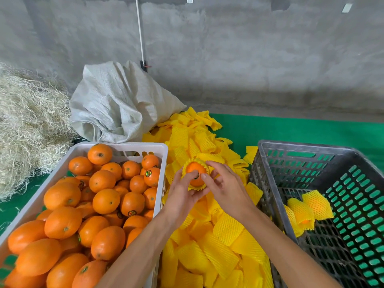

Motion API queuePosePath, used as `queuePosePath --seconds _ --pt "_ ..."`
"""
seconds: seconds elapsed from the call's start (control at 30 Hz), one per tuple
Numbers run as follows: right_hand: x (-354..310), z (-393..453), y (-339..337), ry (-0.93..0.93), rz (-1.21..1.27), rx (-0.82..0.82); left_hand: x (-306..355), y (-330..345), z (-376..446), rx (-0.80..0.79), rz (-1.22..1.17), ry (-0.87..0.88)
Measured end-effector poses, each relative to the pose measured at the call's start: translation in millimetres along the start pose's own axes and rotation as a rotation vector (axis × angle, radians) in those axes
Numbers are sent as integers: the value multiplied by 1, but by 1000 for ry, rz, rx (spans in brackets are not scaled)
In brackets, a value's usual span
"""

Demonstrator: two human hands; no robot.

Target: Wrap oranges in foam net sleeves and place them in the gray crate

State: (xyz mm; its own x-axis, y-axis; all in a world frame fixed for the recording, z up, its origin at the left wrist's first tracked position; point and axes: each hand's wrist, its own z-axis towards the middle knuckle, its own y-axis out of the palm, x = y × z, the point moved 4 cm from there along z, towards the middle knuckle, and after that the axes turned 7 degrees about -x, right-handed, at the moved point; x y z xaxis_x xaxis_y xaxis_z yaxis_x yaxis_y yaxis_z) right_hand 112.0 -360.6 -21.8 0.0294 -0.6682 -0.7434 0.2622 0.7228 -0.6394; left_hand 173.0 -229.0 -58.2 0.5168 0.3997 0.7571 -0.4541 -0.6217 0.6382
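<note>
An orange sits partly inside a yellow foam net sleeve, held up above the sleeve pile. My left hand cups it from below with the thumb on the fruit. My right hand pinches the sleeve's right rim with its fingertips. The white crate at the left is heaped with bare oranges. The gray crate at the right holds two or three wrapped oranges near its left wall.
A pile of loose yellow foam sleeves fills the gap between the two crates on the green mat. A white woven sack stands behind the white crate, with straw at the far left. A concrete wall is behind.
</note>
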Motion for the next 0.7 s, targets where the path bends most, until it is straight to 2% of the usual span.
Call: queuePosePath --seconds 0.13,0.27,0.43,0.53,0.6,0.7 --pt "0 1 -4 -46 -16 29 -5 -7 0 50 85 -15" --pt "-4 2 -11 -77 -172 90 -6 -10 1 172 212 20" --pt "-28 -5 -10 -234 -359 132 3 -11 3 325 394 177" --pt "-33 -6 -9 -270 -349 153 5 -16 1 378 367 258" --pt "-30 -6 -7 -218 -292 146 5 -19 4 353 269 265" --pt "-14 -3 2 -19 -218 -4 5 -16 5 239 199 212"
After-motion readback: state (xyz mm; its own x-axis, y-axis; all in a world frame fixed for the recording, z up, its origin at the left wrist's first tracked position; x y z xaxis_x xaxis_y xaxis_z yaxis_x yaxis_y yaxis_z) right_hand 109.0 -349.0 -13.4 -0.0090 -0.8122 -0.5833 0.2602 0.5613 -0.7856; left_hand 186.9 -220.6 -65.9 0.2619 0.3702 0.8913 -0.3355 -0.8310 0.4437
